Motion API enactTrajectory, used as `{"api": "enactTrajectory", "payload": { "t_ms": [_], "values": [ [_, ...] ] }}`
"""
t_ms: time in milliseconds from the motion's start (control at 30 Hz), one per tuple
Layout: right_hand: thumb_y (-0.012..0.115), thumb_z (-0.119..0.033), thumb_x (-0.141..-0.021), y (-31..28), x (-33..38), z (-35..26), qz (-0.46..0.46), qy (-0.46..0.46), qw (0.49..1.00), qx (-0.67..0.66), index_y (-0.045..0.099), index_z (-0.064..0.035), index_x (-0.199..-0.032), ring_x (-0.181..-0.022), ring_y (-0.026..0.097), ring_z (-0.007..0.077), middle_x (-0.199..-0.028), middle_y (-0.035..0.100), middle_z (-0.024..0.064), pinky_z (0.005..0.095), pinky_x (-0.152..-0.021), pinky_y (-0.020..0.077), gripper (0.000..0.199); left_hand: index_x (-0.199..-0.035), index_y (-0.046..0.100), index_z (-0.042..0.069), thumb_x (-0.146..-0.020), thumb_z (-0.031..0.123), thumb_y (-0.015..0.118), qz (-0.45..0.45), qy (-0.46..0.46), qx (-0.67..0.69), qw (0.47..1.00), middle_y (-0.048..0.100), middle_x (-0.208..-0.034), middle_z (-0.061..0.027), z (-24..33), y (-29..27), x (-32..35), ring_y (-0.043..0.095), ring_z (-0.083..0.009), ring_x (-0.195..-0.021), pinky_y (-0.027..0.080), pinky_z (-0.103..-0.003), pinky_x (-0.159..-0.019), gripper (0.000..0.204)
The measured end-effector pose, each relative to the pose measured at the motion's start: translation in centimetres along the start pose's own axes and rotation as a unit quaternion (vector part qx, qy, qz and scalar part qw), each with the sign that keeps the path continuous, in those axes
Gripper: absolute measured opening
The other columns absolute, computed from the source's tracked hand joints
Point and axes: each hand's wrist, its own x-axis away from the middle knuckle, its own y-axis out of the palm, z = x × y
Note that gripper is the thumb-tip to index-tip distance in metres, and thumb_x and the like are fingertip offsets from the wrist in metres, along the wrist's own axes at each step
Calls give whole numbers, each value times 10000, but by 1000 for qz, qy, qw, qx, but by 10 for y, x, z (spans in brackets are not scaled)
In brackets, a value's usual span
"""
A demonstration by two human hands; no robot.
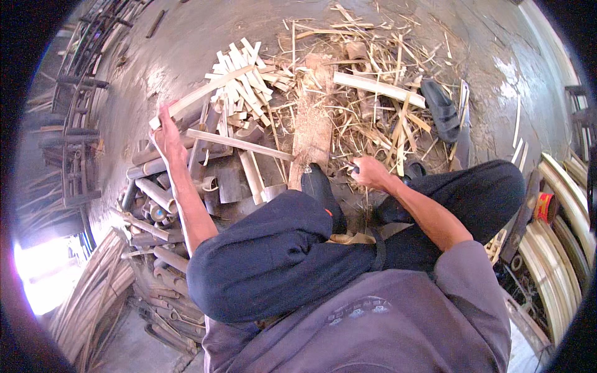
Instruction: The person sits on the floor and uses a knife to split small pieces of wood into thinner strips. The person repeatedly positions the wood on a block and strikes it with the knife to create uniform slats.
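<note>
My left hand (pixel 166 133) reaches out to the left and grips the near end of a long pale bamboo strip (pixel 205 90), which angles up toward a heap of split bamboo pieces (pixel 245 81). Closer to my knees, my right hand (pixel 368 172) is closed around a dark handle, probably a knife; its blade is hidden. A worn wooden chopping block (pixel 312 121) lies on the floor between the two hands. Both knees in dark trousers (pixel 280 248) fill the lower middle.
Short bamboo tube sections (pixel 152 193) are stacked at the left. Shavings and splinters (pixel 373 74) cover the concrete floor ahead. A dark sandal (pixel 440 109) lies at the right, with curved bamboo hoops (pixel 563 211) and a red can (pixel 546 207) further right. Bamboo frames (pixel 78 130) stand at far left.
</note>
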Motion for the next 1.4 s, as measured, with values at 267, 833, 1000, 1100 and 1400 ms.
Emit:
{"api": "enactTrajectory", "payload": {
  "t_ms": [267,833,1000,1100,1400],
  "values": [
    [565,-265,-874,-41,-17,-58,178,-10,979,-101,417,-181,-1401,-925,631,401,-1030,655,209,469,-822,503,555,-1048,603,-130,-1010,377,444,-51,-74,63,994,675,-969,-195,-36,28,97,701,-275,-796,603,-354,-717,533],
    [470,-503,-947,7,-45,-46,80,122,981,-125,584,26,-858,-726,617,468,-714,607,287,519,-647,482,549,-1010,558,-173,-1023,371,404,-11,-126,75,989,654,-874,-253,-48,79,179,704,-296,-765,608,-358,-693,565],
    [473,-473,-950,6,-41,-49,60,106,984,-129,596,21,-938,-755,620,465,-748,620,286,515,-683,487,510,-1037,555,-147,-1022,390,380,-29,-145,54,987,651,-910,-247,-49,78,168,700,-310,-797,603,-358,-729,565],
    [493,-435,-958,9,-42,-42,80,121,981,-129,583,21,-868,-654,614,412,-663,578,260,481,-626,474,474,-1034,555,-149,-1025,371,382,-18,-158,66,985,652,-906,-251,-55,74,167,701,-309,-789,606,-356,-720,548],
    [505,-457,-942,9,-32,-36,62,109,987,-96,559,21,-868,-733,614,466,-706,603,276,528,-649,470,487,-1017,559,-154,-1033,320,378,-19,-153,64,986,655,-908,-252,-55,76,165,704,-310,-771,614,-361,-690,507]
  ]
}}
